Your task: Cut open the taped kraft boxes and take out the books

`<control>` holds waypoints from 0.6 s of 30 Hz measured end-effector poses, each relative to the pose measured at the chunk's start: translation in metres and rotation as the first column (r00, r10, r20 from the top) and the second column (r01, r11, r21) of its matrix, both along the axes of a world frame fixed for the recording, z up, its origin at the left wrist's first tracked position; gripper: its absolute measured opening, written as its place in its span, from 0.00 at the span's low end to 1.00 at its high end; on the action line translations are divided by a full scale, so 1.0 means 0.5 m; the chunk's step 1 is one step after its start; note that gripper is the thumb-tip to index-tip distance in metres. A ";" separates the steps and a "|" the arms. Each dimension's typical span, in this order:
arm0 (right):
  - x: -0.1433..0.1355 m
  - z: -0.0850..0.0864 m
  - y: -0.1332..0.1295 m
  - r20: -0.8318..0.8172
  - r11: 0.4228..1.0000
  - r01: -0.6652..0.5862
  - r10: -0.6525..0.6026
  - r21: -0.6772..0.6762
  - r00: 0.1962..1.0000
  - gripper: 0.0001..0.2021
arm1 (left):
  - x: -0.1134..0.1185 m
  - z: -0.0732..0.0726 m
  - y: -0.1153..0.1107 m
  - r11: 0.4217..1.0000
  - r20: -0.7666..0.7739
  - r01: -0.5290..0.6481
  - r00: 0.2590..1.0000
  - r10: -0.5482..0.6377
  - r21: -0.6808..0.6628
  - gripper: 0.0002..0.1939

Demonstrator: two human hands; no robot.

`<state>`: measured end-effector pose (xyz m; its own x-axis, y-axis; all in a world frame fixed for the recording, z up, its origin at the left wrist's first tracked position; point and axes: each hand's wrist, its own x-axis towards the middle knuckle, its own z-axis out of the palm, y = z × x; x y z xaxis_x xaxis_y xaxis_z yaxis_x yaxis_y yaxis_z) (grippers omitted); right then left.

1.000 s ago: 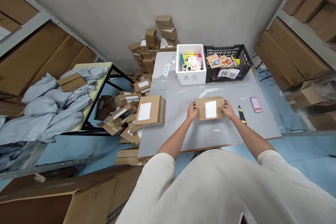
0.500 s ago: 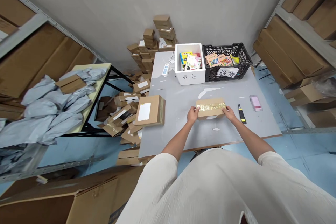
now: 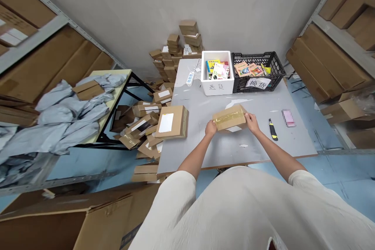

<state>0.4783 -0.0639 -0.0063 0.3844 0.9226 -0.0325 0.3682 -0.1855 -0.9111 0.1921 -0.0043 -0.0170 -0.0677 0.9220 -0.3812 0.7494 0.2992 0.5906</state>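
A taped brown cardboard box [image 3: 229, 119] is held between my two hands over the grey table [image 3: 202, 152], its right side tilted up and a white label partly showing low on its front. My left hand [image 3: 211, 128] grips its left end, fingers closed. At the right end, my right hand [image 3: 252, 122] has its fingers wrapped on the edge. A black and yellow cutter knife [image 3: 273, 129] lies to the right of my right hand, beside a pink blurred item [image 3: 288, 118]. A larger box [image 3: 172, 122] with a white label sits at the table's left edge.
At the table's back stand a white foam box [image 3: 217, 88] and a black crate [image 3: 259, 86], both holding books. A power strip [image 3: 190, 78] lies beside them. Cardboard boxes [image 3: 143, 123] are heaped left of the table; grey bags [image 3: 63, 113] cover a side table.
The held box has turned and tilted, its right end raised, and moved slightly left with both hands. The whole view has shifted a little to the left, so the surroundings appear further right.
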 end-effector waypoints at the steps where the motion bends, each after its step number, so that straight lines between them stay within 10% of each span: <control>1: -0.012 0.007 0.005 0.007 0.999 -0.037 0.037 0.019 0.999 0.34 | -0.004 0.008 0.000 0.999 -0.018 -0.036 0.999 0.037 0.013 0.17; 10: -0.114 0.054 0.036 0.050 0.963 -0.256 0.252 0.084 0.966 0.22 | 0.056 0.097 -0.029 0.953 0.255 -0.019 0.965 -0.062 0.303 0.36; 18: -0.116 0.039 0.040 0.037 0.978 -0.006 0.014 -0.210 0.999 0.40 | 0.012 0.107 -0.021 0.973 0.337 -0.085 0.941 0.008 0.215 0.33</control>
